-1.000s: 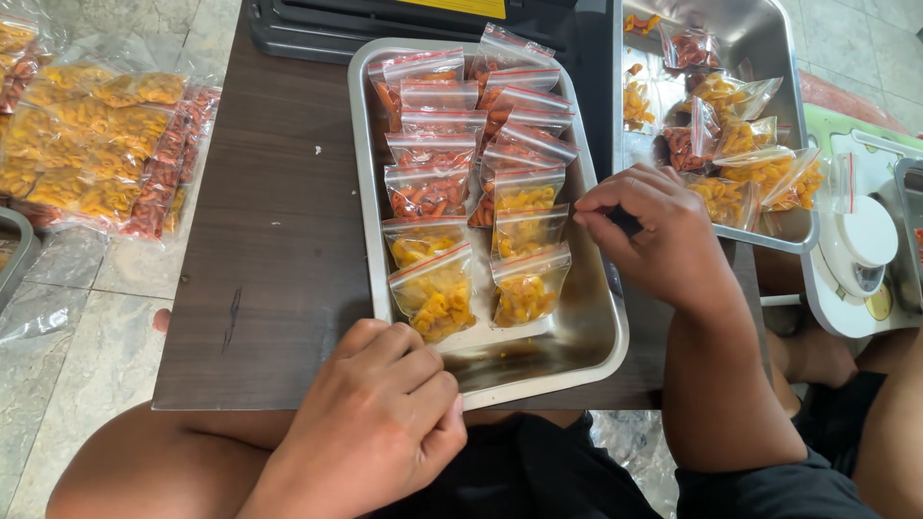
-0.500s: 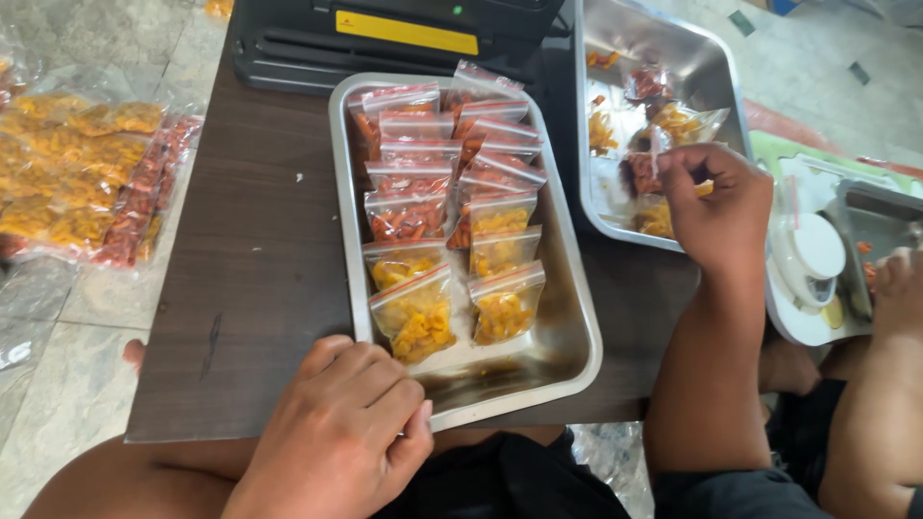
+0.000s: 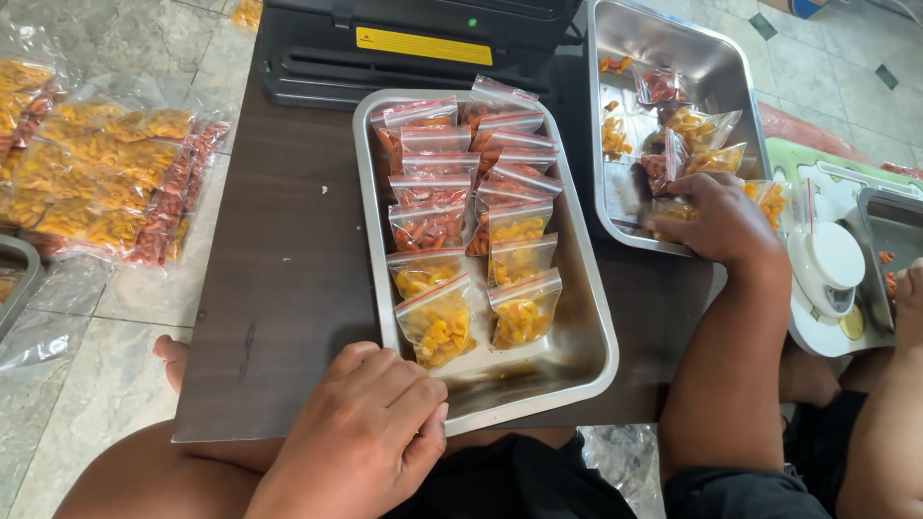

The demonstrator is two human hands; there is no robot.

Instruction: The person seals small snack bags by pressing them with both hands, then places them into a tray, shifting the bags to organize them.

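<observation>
My left hand (image 3: 370, 423) rests on the dark table (image 3: 288, 288), fingers curled in, knuckles against the near rim of a steel tray (image 3: 588, 317). That tray holds two rows of small zip bags: red-orange snacks (image 3: 428, 207) at the far end, yellow snacks (image 3: 437, 322) at the near end. My right hand (image 3: 716, 216) reaches into a second steel tray (image 3: 673, 43) to the right. Its fingers curl over a yellow snack bag (image 3: 663, 231) among loose bags there.
A black sealing machine (image 3: 413, 38) stands behind the first tray. Piles of filled bags (image 3: 106, 183) lie on the tiled floor at left. A white kitchen scale (image 3: 827, 269) sits to the right, with another bare arm (image 3: 904, 308) at the right edge.
My right hand has left the middle tray and moved right into the second tray, down onto the loose bags. My left hand has stayed at the near rim.
</observation>
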